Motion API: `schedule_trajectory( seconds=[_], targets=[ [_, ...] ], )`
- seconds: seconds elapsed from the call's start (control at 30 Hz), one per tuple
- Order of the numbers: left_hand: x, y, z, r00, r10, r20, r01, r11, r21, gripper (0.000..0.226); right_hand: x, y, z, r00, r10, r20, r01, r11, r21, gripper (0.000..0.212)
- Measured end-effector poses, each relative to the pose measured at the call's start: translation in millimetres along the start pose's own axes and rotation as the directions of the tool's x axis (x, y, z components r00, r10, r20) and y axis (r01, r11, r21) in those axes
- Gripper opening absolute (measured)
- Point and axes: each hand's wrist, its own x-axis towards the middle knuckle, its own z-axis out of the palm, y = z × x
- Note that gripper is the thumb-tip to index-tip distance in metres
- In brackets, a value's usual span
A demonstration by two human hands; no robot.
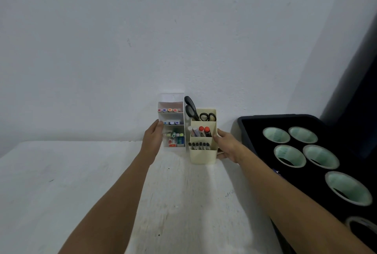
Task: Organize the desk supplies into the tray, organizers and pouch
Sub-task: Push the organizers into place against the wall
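Two hands are gripping tiered desk organizers against the wall: the left hand is holding the white plastic marker organizer, the right hand is clasping the cream pen-and-scissors organizer, near the black tape-roll tray.

Lighting dim and cool, with a grey-blue cast over the wall and worktop. Soft shadow runs along their junction; the black tray loses detail. Wide-angle bending at edges; overall focus soft, no glare.
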Motion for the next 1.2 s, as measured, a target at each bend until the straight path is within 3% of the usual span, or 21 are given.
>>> schedule_trajectory(
  seconds=[0.27, 0.57, 0.73, 0.83, 0.93, 1.03, 1.13, 1.2],
  targets=[
    [-16, 8, 25, 0.997, 0.077, 0.01, -0.078, 0.987, 0.142, 0.044, 8, -1, -3, 1.0, -0.006, -0.016, 0.004, 0.996, -0.086, 0.034],
    [-17, 6, 32, 0.996, 0.092, -0.013, -0.088, 0.98, 0.177, 0.044, 16, 3, -1, 0.997, -0.031, -0.068, 0.017, 0.981, -0.192, 0.028],
    [-20, 16, 27, 0.998, -0.058, 0.037, 0.051, 0.985, 0.163, 0.056, 10, 2, -1, 1.0, -0.013, -0.021, 0.01, 0.992, -0.128, 0.031],
    [-28, 19, 27, 0.991, -0.13, 0.036, 0.115, 0.957, 0.267, 0.07, 1, 3, -3, 1.0, 0.001, -0.012, -0.001, 0.999, -0.052, 0.046],
    [-43, 24, 32, 0.994, -0.022, -0.112, 0.052, 0.96, 0.276, 0.068, -9, 1, -6, 0.999, -0.021, -0.05, 0.019, 0.999, -0.029, 0.057],
    [-66, 32, 42, 0.942, 0.207, -0.264, -0.123, 0.945, 0.303, 0.053, -23, -7, -16, 0.986, -0.127, -0.106, 0.104, 0.973, -0.205, 0.056],
    [-85, 45, 66, 0.872, 0.434, -0.227, -0.307, 0.846, 0.436, 0.045, -49, -16, -34, 0.947, -0.278, -0.162, 0.217, 0.924, -0.315, 0.053],
    [-96, 58, 91, 0.851, 0.5, -0.161, -0.39, 0.806, 0.445, 0.042, -67, -20, -51, 0.919, -0.355, -0.171, 0.282, 0.896, -0.342, 0.05]
  ],
)
